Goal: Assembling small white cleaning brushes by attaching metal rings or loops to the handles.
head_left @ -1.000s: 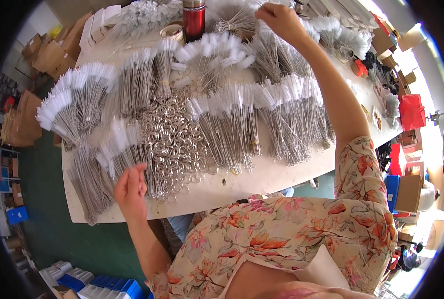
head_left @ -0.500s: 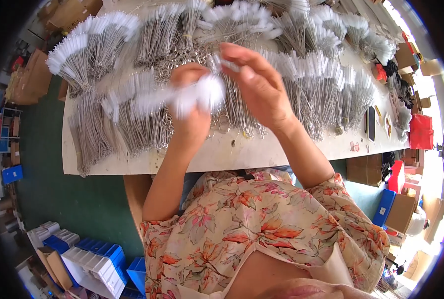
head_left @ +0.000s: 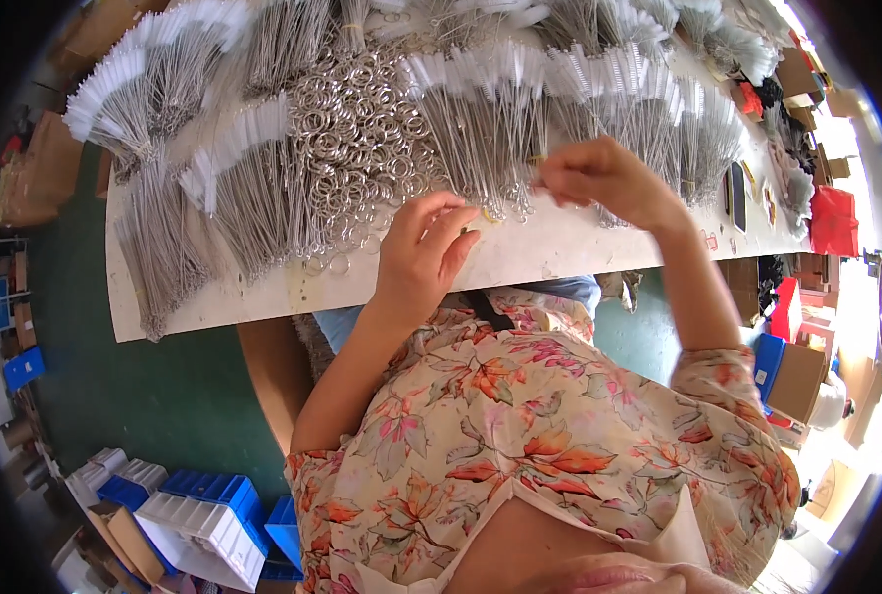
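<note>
Hovering curled: left hand point(head_left: 424, 247) near metal rings point(head_left: 362, 124), right hand point(head_left: 604, 183) near brushes point(head_left: 476, 129)

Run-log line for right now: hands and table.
left hand: half-curled, near metal rings, grip unclear | right hand: blurred, near wire brushes, grip unclear | table: metal rings piled between wire brushes

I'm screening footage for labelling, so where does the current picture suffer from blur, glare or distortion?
Head view: the right hand looks softened, probably by motion, while the left hand is fairly sharp; head view: strong glare washes out parts of the far right side, and the metal rings glint; head view: the front edge of the table bows, fisheye-style, inside a dark border.
</note>
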The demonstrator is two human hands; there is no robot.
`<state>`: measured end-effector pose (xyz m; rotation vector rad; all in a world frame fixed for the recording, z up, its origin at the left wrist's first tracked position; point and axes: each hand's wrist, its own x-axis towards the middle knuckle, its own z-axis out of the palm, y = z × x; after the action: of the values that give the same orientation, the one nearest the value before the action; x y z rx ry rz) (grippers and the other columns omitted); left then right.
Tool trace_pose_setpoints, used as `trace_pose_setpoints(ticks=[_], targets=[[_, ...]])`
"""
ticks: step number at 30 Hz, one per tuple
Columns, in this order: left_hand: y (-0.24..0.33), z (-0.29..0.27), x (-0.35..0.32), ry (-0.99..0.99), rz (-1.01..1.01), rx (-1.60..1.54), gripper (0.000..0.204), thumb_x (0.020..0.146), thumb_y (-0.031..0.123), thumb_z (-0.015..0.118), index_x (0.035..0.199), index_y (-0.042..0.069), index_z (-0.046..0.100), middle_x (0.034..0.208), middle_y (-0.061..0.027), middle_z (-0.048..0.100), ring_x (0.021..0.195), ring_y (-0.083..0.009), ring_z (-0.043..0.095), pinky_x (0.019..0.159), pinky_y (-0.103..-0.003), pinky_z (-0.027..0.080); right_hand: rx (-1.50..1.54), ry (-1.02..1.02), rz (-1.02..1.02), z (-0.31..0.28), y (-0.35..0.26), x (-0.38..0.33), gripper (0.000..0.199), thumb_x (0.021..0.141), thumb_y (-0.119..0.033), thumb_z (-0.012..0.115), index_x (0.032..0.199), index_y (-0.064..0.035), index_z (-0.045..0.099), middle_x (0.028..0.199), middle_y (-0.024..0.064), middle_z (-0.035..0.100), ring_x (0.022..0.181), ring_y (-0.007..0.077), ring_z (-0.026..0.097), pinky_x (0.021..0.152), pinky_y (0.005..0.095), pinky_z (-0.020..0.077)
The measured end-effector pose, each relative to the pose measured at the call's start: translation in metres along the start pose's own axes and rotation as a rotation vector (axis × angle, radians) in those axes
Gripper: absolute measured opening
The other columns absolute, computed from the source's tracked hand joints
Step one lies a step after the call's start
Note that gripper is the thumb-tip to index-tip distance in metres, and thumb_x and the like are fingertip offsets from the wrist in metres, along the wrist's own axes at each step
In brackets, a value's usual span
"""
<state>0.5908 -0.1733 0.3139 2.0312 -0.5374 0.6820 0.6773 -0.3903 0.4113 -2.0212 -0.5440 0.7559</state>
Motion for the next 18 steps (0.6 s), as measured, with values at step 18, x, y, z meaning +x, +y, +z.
trace_pose_setpoints(ticks=[18], targets=[[0.010,-0.013,-0.024,-0.128,0.159,-0.020,0.019,0.074,0.009,0.067,0.091,0.006,0.060,0.079,-0.0071,0.059,0.064,-0.0237,0.057,0.054,-0.032,0.045,0.603,-0.455,0.374,0.066,0.034,-0.011,0.016,0.086,-0.017,0.058,0.088,-0.0020,0.064,0.070,0.0020,0.060,0.064,0.0070,0.054,0.059,0.0249,0.0445]])
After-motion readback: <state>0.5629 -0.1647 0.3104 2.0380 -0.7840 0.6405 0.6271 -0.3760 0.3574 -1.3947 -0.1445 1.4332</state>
